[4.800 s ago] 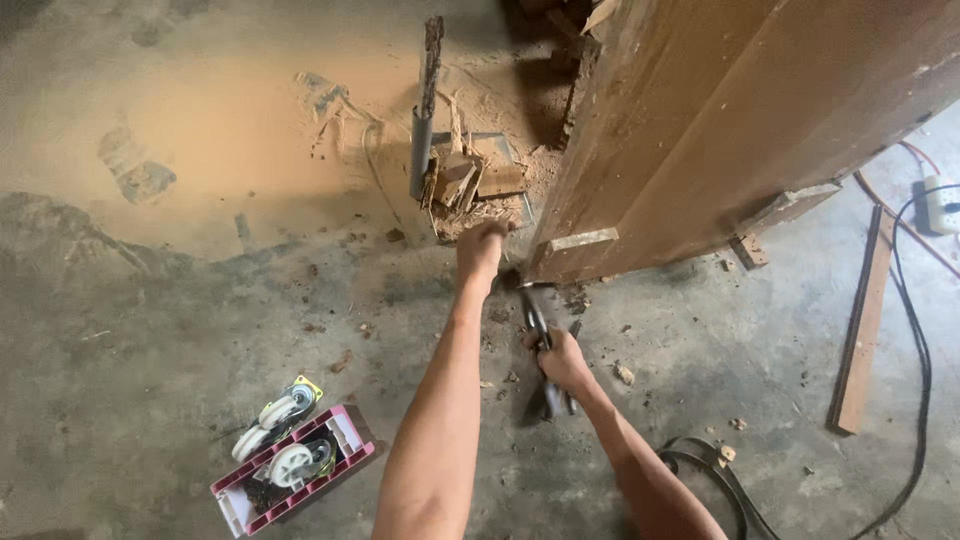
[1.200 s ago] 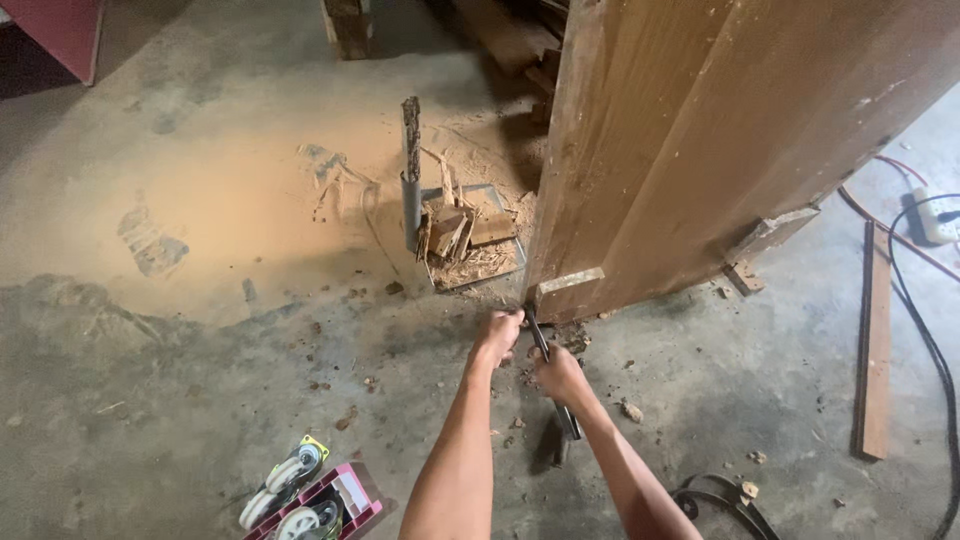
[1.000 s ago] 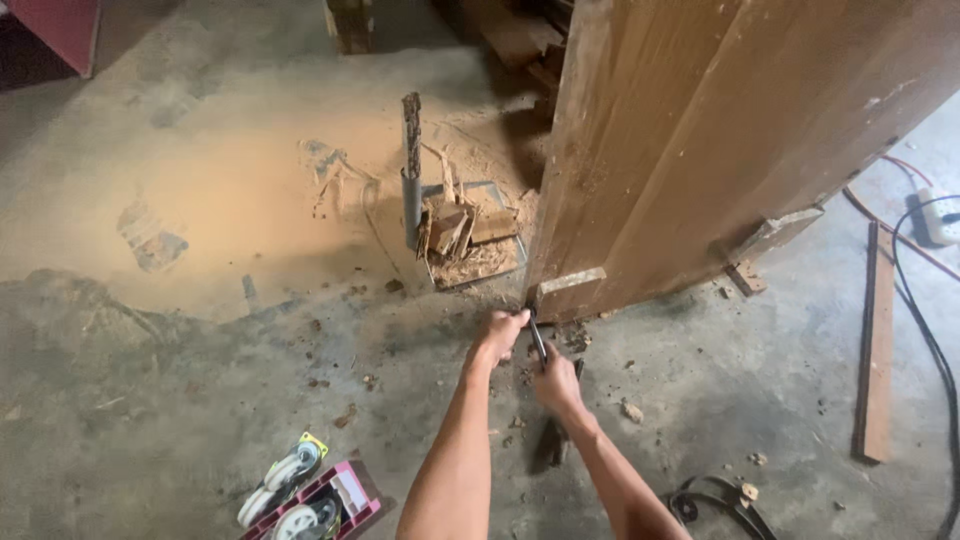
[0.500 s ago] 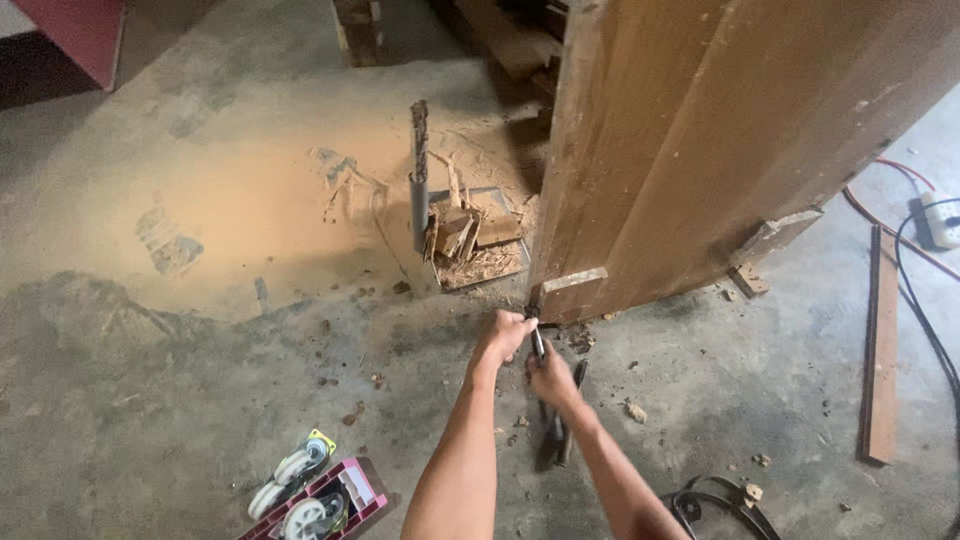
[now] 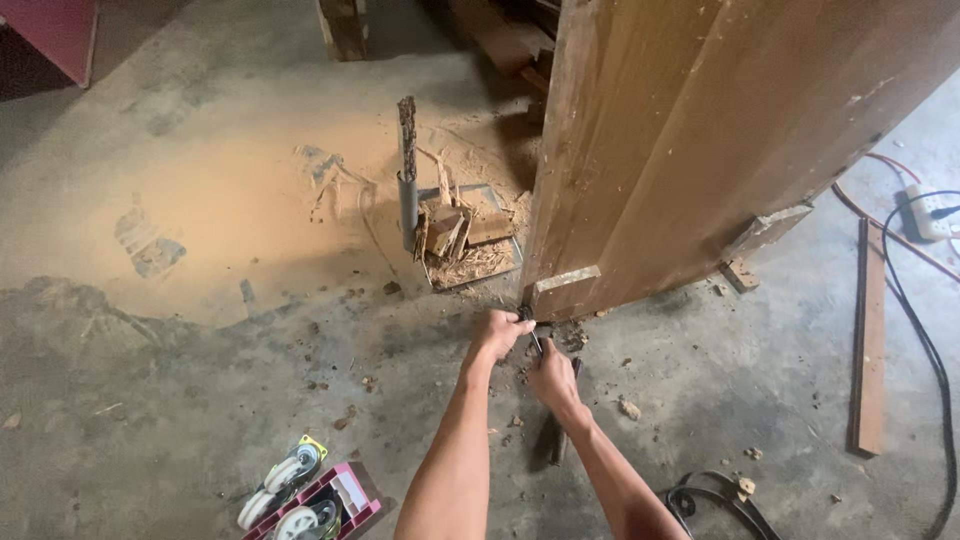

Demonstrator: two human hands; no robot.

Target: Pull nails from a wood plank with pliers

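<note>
Both hands [image 5: 525, 350] unmoved, gripping pliers [image 5: 535, 335] at cabinet edge [image 5: 565, 290]

The wooden cabinet [image 5: 720, 150] showed brown timber, matt and worn, with paler scuffed blocks at its lower corner. The concrete floor [image 5: 180, 420] looked rough, grey and gritty, overlaid toward its far edge by a dull orange sawdust patch [image 5: 230, 200]. Splintered wood scraps [image 5: 460, 235] lay raw and fibrous on a flat grey tray. The pliers [image 5: 535, 335] held by the right hand [image 5: 552, 375] and touched by the left hand [image 5: 497, 332] were dark, dull metal. The caster wheels [image 5: 285, 480] seemed smooth pale plastic, in a glossy red box [image 5: 345, 495]. The wooden slat [image 5: 870, 340] was plain and matt.
</note>
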